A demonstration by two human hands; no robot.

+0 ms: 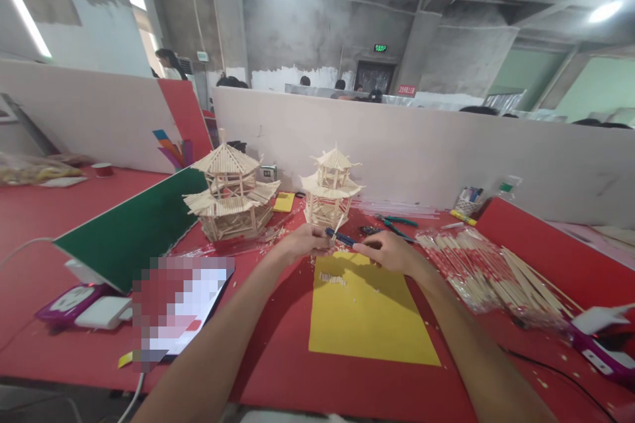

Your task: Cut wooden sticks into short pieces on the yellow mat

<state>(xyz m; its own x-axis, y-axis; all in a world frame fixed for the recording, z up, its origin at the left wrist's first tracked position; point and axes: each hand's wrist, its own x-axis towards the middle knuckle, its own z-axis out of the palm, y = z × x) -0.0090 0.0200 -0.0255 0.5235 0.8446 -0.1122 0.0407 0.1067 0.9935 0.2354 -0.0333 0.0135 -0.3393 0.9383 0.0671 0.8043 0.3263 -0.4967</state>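
My right hand point(384, 251) grips a slim dark blue tool point(342, 237); its exact kind is too small to tell. The tool's far end reaches my left hand point(310, 240), whose fingers are pinched around a thin pale wooden stick point(337, 229). Both hands hover over the far edge of a yellow sheet point(367, 330). A short row of small cut wooden pieces point(332, 279) lies on that sheet. Just beyond my hands stands a smaller two-tiered stick pavilion point(333, 188). A larger stick pavilion point(231, 195) is to its left.
Bagged wooden sticks point(471, 264) lie at right, near green-handled pliers point(397, 223) and a pen cup point(469, 198). A tablet point(193, 310) and a purple power strip point(69, 304) sit left. Green point(133, 228) and red point(536, 254) boards flank the red table point(278, 370).
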